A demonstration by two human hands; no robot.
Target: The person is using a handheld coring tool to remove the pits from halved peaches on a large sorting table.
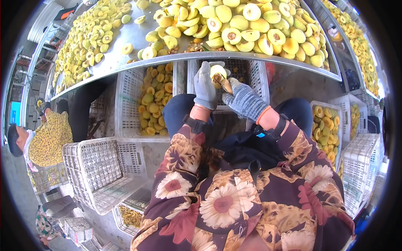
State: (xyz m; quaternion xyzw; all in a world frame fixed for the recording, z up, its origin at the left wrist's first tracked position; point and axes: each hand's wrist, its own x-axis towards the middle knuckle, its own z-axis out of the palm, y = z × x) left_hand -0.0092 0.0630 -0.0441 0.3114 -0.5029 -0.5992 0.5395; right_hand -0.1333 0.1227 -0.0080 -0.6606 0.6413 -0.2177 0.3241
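Note:
In a pale grey knit glove, my left hand [205,84] holds a halved yellow-green stone fruit [218,71] just beyond the metal table's front edge. My right hand [246,97], in a blue-grey knit glove with an orange band at the wrist, grips a small tool with a wooden handle [226,86]. The tool's tip is at the brown centre of the fruit; its exact shape cannot be told. Below my hands stands a white plastic crate [259,77] with a dark inside and a few fruit pieces. A large heap of cut fruit [248,25] lies on the table.
The metal table's rim [201,56] runs across in front of me. A crate of fruit halves [125,103] stands at left, another [326,131] at right. An emptied-looking crate [103,175] lies tilted at lower left. A co-worker in a yellow patterned top [51,138] sits at far left.

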